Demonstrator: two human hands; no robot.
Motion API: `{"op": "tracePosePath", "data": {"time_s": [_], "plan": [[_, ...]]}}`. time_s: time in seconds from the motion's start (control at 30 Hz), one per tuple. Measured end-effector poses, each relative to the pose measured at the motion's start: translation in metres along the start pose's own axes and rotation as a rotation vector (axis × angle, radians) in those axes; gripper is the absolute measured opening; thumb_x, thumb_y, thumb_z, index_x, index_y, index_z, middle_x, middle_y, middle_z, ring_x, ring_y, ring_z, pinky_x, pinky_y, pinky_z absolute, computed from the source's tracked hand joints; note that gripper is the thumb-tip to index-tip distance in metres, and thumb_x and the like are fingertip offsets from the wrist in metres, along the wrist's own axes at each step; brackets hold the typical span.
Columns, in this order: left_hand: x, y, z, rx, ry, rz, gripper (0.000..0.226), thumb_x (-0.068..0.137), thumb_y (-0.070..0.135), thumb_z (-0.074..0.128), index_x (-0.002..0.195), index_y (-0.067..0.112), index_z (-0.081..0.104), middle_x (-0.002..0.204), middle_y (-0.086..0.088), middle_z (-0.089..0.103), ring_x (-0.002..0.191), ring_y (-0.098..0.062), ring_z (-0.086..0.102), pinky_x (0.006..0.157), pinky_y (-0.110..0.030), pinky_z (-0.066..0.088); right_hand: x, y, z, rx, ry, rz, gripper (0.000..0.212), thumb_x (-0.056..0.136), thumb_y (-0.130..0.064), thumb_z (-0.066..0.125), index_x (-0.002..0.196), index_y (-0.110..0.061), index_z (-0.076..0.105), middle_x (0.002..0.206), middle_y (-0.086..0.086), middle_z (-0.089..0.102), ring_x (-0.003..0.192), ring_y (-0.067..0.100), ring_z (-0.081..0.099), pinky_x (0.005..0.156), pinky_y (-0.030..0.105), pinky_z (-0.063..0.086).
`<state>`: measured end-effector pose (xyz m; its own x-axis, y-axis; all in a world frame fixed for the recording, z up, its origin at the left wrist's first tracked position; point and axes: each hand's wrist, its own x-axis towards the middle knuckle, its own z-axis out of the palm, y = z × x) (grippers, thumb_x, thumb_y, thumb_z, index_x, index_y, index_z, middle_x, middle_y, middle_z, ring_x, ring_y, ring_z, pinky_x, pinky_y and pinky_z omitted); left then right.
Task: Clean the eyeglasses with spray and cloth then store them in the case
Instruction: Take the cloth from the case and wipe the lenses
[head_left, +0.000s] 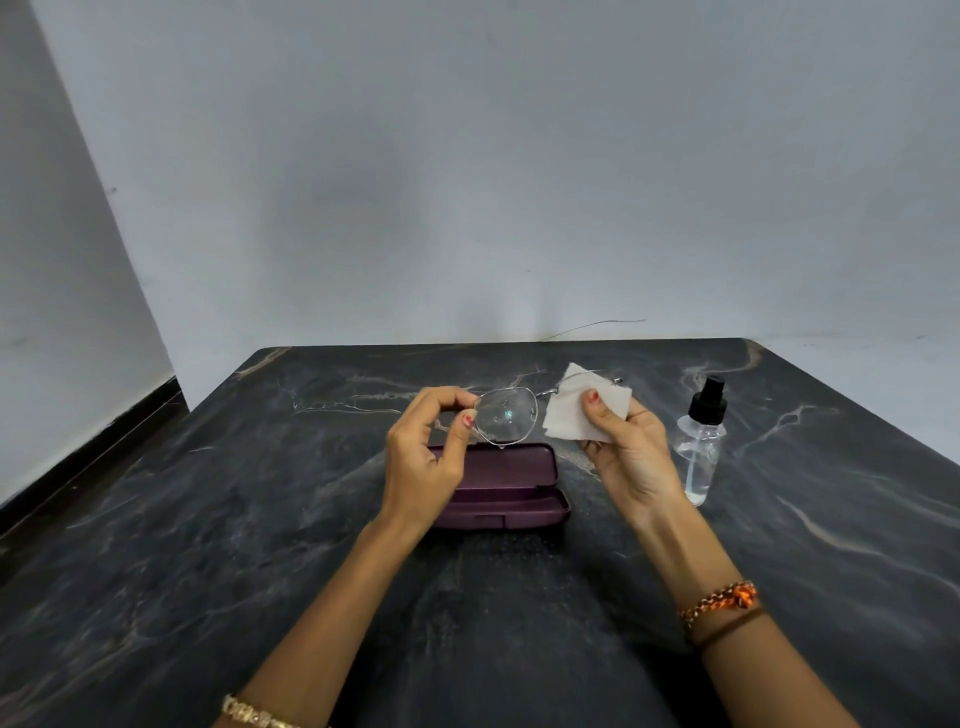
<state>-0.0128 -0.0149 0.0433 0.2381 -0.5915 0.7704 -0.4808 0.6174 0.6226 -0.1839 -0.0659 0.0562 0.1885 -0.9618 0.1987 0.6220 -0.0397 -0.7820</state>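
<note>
Thin metal-framed eyeglasses (506, 415) are held up above the table, with droplets on the visible lens. My left hand (428, 457) pinches the frame at its left edge. My right hand (626, 452) holds a white cloth (576, 410) folded over the other lens, thumb pressed on top. That lens is hidden by the cloth. A purple glasses case (511, 488) lies open on the table just below the glasses, partly behind my left hand. A clear spray bottle (701, 441) with a black nozzle stands upright to the right of my right hand.
The dark marbled table (260, 519) spreads to both sides and toward me. Its far edge meets a pale wall (467, 182). The floor drops away at the left of the table.
</note>
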Motion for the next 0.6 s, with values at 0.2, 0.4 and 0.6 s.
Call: {"op": "tracePosePath", "data": {"time_s": [0.2,0.4,0.6], "plan": [[0.003,-0.002,-0.004,-0.027,-0.025,-0.011,0.018,0.081,0.008,0.055,0.09,0.022,0.061,0.088,0.01,0.062,0.085,0.001,0.058,0.078,-0.011,0.047,0.0,0.0,0.0,0.114,0.105,0.085,0.01,0.083,-0.001,0.055,0.085,-0.009,0.061,0.066,-0.002,0.074,0.064,0.009,0.07,0.057,0.021,0.057],[-0.003,0.003,0.004,-0.056,-0.05,0.014,0.025,0.078,0.003,0.056,0.086,0.027,0.06,0.085,0.01,0.062,0.082,0.001,0.058,0.076,-0.01,0.046,-0.001,0.001,0.001,0.262,0.189,0.094,0.007,0.087,-0.009,0.054,0.083,-0.012,0.059,0.062,-0.002,0.073,0.059,0.009,0.069,0.05,0.018,0.054],[-0.005,0.004,0.008,-0.046,-0.075,0.034,0.027,0.077,0.001,0.055,0.087,0.026,0.058,0.084,0.01,0.06,0.083,0.004,0.057,0.077,-0.008,0.045,0.001,0.004,0.001,0.091,0.139,0.027,0.009,0.083,-0.004,0.056,0.082,-0.012,0.062,0.064,-0.004,0.073,0.063,0.005,0.069,0.054,0.017,0.055]]}}
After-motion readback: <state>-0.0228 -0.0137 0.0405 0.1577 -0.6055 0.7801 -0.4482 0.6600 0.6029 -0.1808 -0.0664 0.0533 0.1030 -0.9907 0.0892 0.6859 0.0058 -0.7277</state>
